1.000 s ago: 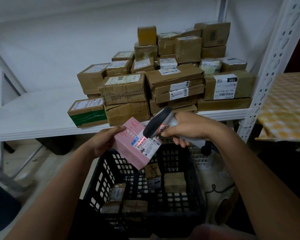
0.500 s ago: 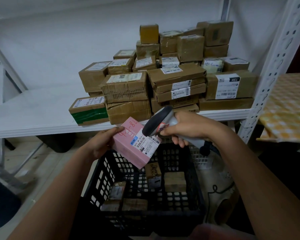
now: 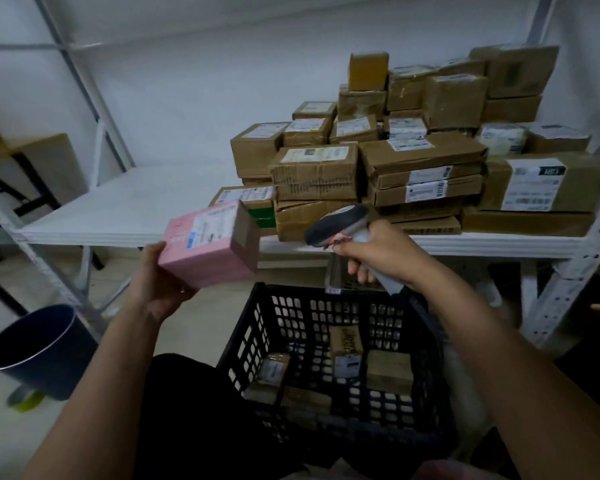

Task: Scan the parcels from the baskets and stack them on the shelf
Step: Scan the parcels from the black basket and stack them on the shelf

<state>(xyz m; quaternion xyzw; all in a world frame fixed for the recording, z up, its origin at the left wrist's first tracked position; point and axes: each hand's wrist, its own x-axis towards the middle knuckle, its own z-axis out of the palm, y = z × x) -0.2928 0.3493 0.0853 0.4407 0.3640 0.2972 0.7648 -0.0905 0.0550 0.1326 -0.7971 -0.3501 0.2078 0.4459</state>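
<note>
My left hand (image 3: 160, 275) grips a pink parcel (image 3: 208, 247) with a white label, held just in front of the white shelf (image 3: 136, 209) edge, left of the stacked parcels. My right hand (image 3: 378, 252) holds a grey barcode scanner (image 3: 336, 223) by its handle, its head pointing left, apart from the pink parcel. Below both hands stands a black perforated basket (image 3: 329, 362) with several small brown parcels (image 3: 388, 370) on its bottom. A pile of brown cardboard parcels (image 3: 413, 161) fills the right half of the shelf.
A dark round bin (image 3: 39, 351) stands on the floor at lower left. White perforated shelf posts rise at the right (image 3: 568, 268) and slant at the left (image 3: 39, 258). A second grey basket (image 3: 347, 278) sits behind the black one, under the shelf.
My left hand has carried the pink parcel left and up, away from the scanner, toward the shelf edge. The view has swung left. The scanner hand has stayed roughly in place.
</note>
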